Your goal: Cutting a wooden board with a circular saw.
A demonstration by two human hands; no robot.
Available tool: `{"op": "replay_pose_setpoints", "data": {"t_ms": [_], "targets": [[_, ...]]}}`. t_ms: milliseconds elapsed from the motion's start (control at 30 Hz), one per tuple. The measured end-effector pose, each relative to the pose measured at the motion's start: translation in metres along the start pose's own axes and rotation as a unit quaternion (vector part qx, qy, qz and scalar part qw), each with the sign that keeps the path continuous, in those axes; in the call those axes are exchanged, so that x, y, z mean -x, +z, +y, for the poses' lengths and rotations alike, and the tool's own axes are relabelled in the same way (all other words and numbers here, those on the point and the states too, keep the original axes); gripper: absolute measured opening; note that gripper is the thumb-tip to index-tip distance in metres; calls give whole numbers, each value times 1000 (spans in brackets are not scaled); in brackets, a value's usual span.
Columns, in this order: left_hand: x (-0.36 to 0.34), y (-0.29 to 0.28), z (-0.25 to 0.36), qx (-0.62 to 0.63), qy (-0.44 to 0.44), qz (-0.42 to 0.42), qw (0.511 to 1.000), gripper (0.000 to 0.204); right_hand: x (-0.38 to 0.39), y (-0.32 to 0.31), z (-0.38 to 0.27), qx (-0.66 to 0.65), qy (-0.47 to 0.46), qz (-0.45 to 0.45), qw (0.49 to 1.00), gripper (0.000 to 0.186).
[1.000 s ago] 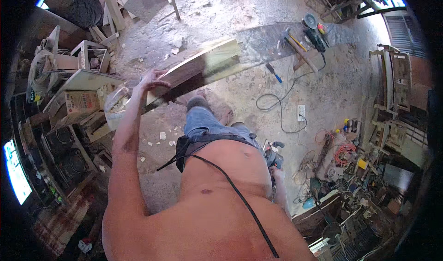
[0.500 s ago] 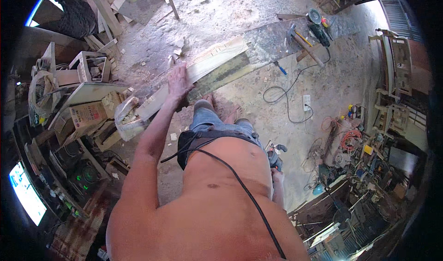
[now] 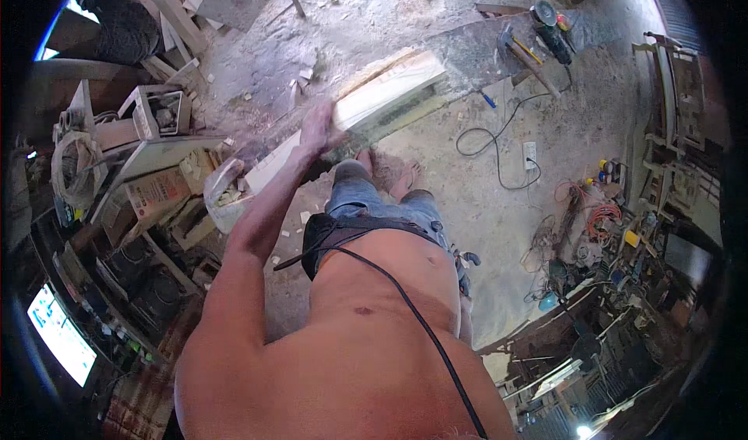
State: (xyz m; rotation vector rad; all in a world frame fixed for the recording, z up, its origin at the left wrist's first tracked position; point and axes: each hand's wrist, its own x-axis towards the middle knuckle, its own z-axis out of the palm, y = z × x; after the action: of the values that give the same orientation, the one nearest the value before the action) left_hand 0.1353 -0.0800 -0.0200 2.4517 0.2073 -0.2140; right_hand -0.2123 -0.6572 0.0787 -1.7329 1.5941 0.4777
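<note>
My left hand (image 3: pixel 318 131) is closed over the middle of a long pale wooden board (image 3: pixel 389 91), which lies slantwise with its pale face turned up. Under its far end runs a worn, grey low bench plank (image 3: pixel 467 51). At my right hip, a dark power tool (image 3: pixel 466 262) shows only in part beside my trousers. My right hand (image 3: pixel 466 304) is on it, with its fingers mostly hidden by my body. Beyond the board, a hammer (image 3: pixel 538 70) rests on the bench plank, and an angle grinder (image 3: pixel 555 41) lies farther right.
A blue-handled tool (image 3: pixel 488 100) lies near the hammer. On the floor at the right are a white socket block (image 3: pixel 530 156) with a dark cord and tangled orange cable (image 3: pixel 604 222). To the left stand a cardboard box (image 3: pixel 158 195), a plastic bag (image 3: pixel 226 198) and wood scraps.
The board has shifted and tilted, showing more of its pale face, with my left hand still on it. My view has moved slightly. The power tool and my right hand are more hidden.
</note>
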Motion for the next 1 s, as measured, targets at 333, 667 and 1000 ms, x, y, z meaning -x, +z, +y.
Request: {"op": "replay_pose_setpoints", "data": {"t_ms": [333,667,1000], "targets": [[42,-9,-2,-80,-30,71,994,98,-52,-31,-21,65,-7,-102,993,21],[80,-71,-158,0,-95,-154,983,109,-149,8,-109,184,-194,-250,931,21],[81,-63,-144,93,-170,-238,952,115,-54,-25,-165,296,-376,-135,868,37]]}}
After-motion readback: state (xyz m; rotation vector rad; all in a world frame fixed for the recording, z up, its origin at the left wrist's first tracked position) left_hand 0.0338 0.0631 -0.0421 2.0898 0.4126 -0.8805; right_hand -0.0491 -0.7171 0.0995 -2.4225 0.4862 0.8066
